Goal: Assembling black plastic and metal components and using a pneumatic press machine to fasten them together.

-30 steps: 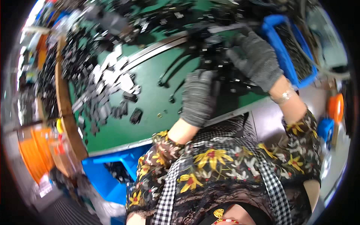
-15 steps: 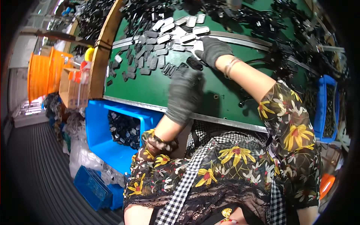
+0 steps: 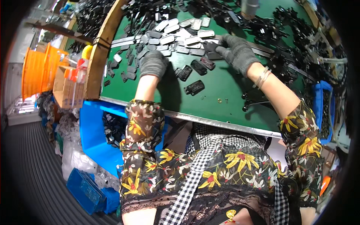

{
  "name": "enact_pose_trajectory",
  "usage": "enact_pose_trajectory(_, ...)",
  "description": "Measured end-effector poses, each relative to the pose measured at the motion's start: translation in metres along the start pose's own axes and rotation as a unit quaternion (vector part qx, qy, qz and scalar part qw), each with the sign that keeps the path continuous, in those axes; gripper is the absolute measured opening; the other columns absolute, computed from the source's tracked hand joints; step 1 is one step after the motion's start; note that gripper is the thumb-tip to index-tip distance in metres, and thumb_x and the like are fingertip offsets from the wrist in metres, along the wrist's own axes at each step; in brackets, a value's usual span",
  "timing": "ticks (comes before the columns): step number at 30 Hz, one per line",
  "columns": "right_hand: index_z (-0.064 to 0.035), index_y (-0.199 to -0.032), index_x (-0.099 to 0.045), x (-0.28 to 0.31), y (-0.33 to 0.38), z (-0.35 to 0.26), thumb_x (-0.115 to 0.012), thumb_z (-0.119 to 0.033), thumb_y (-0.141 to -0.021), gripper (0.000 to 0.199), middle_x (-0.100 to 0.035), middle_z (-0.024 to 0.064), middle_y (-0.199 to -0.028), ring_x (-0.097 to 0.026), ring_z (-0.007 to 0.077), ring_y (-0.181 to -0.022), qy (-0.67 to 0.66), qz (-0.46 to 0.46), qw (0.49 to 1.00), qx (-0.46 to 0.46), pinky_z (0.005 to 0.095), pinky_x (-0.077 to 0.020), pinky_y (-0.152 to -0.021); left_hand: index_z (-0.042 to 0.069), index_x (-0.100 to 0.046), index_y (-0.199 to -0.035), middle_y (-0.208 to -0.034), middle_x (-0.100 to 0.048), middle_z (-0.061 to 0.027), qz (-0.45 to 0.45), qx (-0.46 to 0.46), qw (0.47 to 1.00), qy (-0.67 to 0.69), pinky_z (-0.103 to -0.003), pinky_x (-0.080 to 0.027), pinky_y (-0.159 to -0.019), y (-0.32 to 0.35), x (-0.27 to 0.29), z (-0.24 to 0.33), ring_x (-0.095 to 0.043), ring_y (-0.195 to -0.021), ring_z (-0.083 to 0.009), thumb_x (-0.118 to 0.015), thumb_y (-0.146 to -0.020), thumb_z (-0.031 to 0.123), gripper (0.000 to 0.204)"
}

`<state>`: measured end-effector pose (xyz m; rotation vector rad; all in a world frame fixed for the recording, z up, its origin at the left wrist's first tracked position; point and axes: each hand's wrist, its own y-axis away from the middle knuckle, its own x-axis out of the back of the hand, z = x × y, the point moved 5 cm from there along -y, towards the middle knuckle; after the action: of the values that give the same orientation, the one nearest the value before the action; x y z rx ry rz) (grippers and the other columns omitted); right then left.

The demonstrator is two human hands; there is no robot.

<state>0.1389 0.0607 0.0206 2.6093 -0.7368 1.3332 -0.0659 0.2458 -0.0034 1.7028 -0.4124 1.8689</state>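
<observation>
Left hand [image 3: 153, 63]: grey-gloved, fingers curled down on the green tabletop [image 3: 221, 88] among flat black plates [image 3: 195, 87] (grip unclear).
Right hand [image 3: 237, 52]: gloved, fingers pinching a dark plate [image 3: 210, 46] beside silver plates [image 3: 180, 30].

Green-topped workbench [image 3: 210, 101], grey ribbed floor [image 3: 33, 176]

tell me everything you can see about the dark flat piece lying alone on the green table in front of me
The dark flat piece is a small, rounded oblong plate, black with a textured or perforated face, seemingly plastic or metal. It lies flat and slightly tilted on the green table, between the left hand and right hand; neither touches it.
</observation>
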Motion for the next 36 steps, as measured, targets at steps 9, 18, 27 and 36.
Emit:
enact_pose_trajectory(9,0.0005,-0.108,-0.063,0.043,0.046,-0.009,-0.059,-0.016,-0.094,0.022,-0.067,0.0061,-0.083,-0.061,0.0091,-0.06,-0.368,-0.115,0.915,-0.121,0.0222,-0.0517,-0.051,0.002,-0.059,-0.124,-0.081,-0.057,0.0026,0.078,-0.281,0.804,0.518,-0.017,-0.042,-0.061,0.081,0.027,0.143,-0.049,-0.069,-0.0032,-0.06,-0.094,0.007,0.03)
enact_pose_trajectory(18,-0.0023,-0.102,-0.067,0.093,0.117,0.028,-0.067,-0.032,-0.09,0.032,-0.068,0.0046,-0.083,-0.065,0.0098,-0.064,-0.495,0.035,0.852,-0.169,0.0207,-0.054,-0.054,-0.003,-0.062,-0.104,-0.086,-0.063,-0.0023,0.047,-0.334,0.755,0.563,-0.024,-0.053,-0.071,0.093,0.008,0.221,-0.061,-0.076,-0.0105,-0.073,-0.084,0.008,0.025)
enact_pose_trajectory(27,-0.0013,-0.095,-0.068,0.124,0.161,0.061,-0.071,-0.025,-0.088,0.025,-0.067,0.0035,-0.076,-0.063,0.008,-0.062,-0.446,0.153,0.865,-0.17,0.0205,-0.0515,-0.052,0.001,-0.064,-0.102,-0.091,-0.066,-0.0099,0.045,-0.422,0.745,0.515,-0.03,-0.054,-0.069,0.125,0.001,0.271,-0.065,-0.078,-0.0178,-0.081,-0.077,0.021,0.037)
enact_pose_trajectory(36,-0.0009,-0.096,-0.064,0.138,0.192,0.052,-0.07,-0.017,-0.086,0.02,-0.066,0.0063,-0.081,-0.064,0.0145,-0.07,-0.353,0.249,0.899,-0.07,0.0263,-0.0509,-0.064,-0.006,-0.057,-0.12,-0.092,-0.068,-0.0108,-0.184,-0.232,0.69,0.66,-0.025,-0.055,-0.068,0.145,-0.01,0.285,-0.065,-0.072,-0.0134,-0.064,-0.09,0.007,0.033)
